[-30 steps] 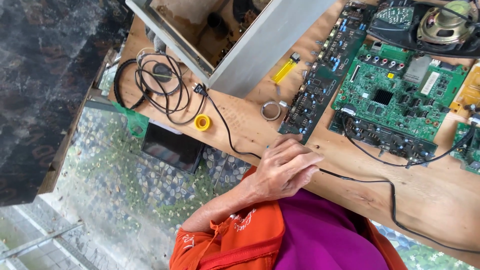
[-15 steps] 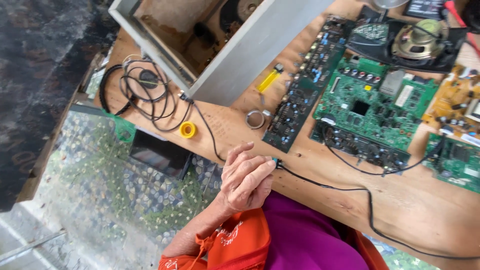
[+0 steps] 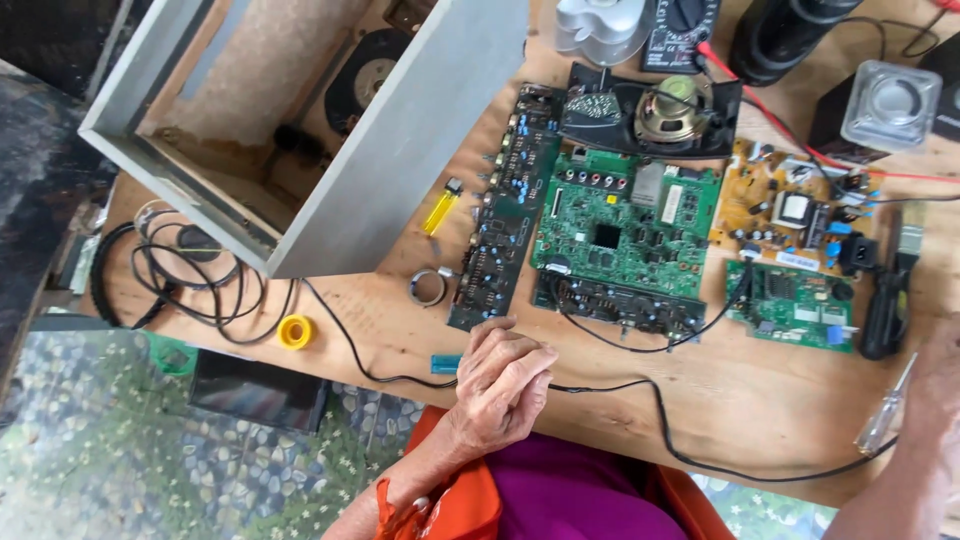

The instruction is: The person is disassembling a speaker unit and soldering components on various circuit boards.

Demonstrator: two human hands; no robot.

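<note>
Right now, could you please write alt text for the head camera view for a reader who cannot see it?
The person's left hand rests loosely curled on a thin black cable at the near edge of a wooden workbench. Beyond it lie a large green circuit board, a long dark circuit board and a yellow lighter.

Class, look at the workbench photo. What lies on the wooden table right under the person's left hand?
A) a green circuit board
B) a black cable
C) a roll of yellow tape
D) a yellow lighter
B: the left hand rests on the black cable, which runs out from under it on both sides across the wooden table.
</note>
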